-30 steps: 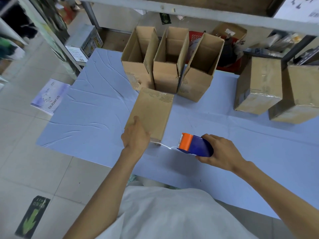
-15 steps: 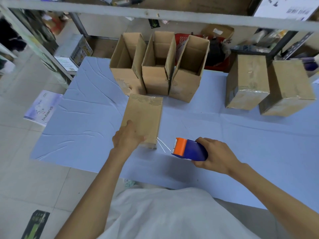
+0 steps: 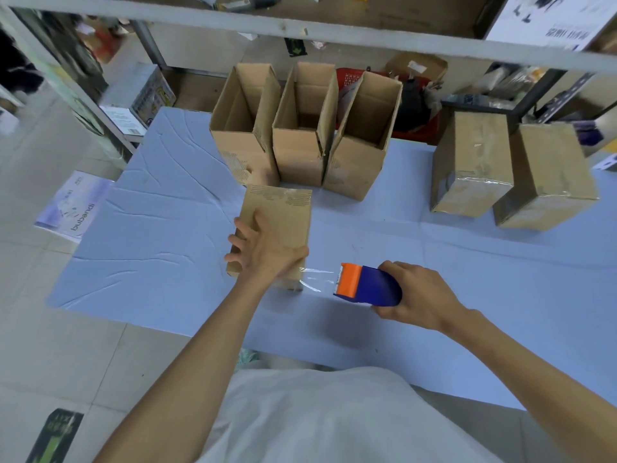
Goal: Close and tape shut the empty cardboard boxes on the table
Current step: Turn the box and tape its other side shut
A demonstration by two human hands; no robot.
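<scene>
A closed cardboard box (image 3: pixel 283 212) lies on its side in the middle of the blue table (image 3: pixel 160 228). My left hand (image 3: pixel 263 252) rests flat on its near end, fingers spread. My right hand (image 3: pixel 417 295) grips a blue and orange tape dispenser (image 3: pixel 364 285) just right of the box. A strip of clear tape (image 3: pixel 317 279) stretches from the dispenser to the box's near right corner. Behind stand three open boxes: left (image 3: pixel 240 142), middle (image 3: pixel 300 135), right (image 3: pixel 360 142).
Two taped boxes (image 3: pixel 470 165) (image 3: pixel 547 178) stand at the right of the table. A metal shelf beam (image 3: pixel 300 28) crosses overhead at the back. A printed box (image 3: pixel 140 101) and a leaflet (image 3: pixel 73 208) lie on the floor at the left.
My left hand has spread flatter over the box's near end. The dispenser has drawn a little further right, and a wider strip of tape now shows between it and the box.
</scene>
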